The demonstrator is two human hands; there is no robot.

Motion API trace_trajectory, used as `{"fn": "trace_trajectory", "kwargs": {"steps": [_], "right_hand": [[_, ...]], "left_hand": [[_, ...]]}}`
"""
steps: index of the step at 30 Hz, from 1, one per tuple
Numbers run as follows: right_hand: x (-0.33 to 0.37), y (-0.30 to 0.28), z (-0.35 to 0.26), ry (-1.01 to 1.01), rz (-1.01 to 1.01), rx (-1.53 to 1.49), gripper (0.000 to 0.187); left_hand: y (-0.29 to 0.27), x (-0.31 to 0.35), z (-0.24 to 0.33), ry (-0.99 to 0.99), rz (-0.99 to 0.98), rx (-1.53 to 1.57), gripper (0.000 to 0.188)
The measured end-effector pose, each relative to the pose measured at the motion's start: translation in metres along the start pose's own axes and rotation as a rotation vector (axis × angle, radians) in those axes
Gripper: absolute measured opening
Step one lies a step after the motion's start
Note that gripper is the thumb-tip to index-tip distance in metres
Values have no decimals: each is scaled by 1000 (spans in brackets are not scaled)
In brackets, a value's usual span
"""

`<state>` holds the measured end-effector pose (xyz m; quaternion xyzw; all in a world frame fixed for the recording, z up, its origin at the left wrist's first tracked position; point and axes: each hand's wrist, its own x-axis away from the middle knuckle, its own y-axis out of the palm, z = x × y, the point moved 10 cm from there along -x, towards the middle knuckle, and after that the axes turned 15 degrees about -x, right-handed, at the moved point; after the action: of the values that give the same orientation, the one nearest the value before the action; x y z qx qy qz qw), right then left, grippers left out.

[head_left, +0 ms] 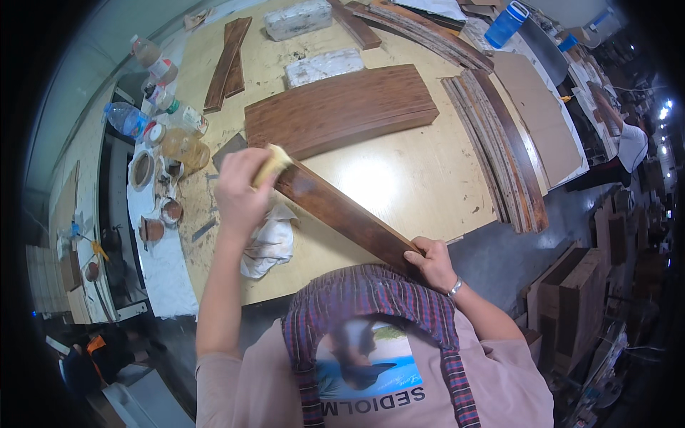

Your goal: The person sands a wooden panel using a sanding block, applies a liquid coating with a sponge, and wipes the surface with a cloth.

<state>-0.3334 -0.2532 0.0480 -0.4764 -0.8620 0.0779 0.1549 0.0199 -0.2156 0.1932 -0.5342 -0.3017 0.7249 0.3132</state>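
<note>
My left hand [242,187] is closed on a yellow sponge [273,165], pressed to the far end of a long dark-brown wooden board [342,214]. Slight blur softens that hand. At the board's near end, by the table edge, my right hand [433,264] grips it with the thumb on top. The board slants from upper left to lower right. Just beyond it lies a thick, slightly curved brown wooden panel [342,107]. A crumpled white cloth [270,242] rests below my left hand, and a dark flat sheet [228,150] is partly hidden behind it.
Curved wooden strips [492,150] are stacked on the right, beside cardboard [539,114]. Bottles and jars [184,146] crowd the left edge. Two wrapped blocks [298,20] and crossed slats [228,64] lie at the back, with a blue bottle [506,25]. Another person [631,150] stands far right.
</note>
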Motion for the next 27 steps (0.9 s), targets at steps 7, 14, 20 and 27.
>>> {"fn": "trace_trajectory", "kwargs": {"steps": [7, 14, 20, 27], "right_hand": [[1, -1, 4, -34, -64, 48, 28], [2, -18, 4, -161, 18, -15, 24], [1, -18, 9, -147, -4, -4, 27], [-2, -24, 18, -100, -38, -142, 27]], "left_hand": [[-10, -2, 5, -1, -69, 92, 31], [-11, 6, -2, -190, -141, 568, 35], [-16, 23, -21, -272, -96, 358, 34], [-2, 43, -30, -296, -148, 361, 34]]}}
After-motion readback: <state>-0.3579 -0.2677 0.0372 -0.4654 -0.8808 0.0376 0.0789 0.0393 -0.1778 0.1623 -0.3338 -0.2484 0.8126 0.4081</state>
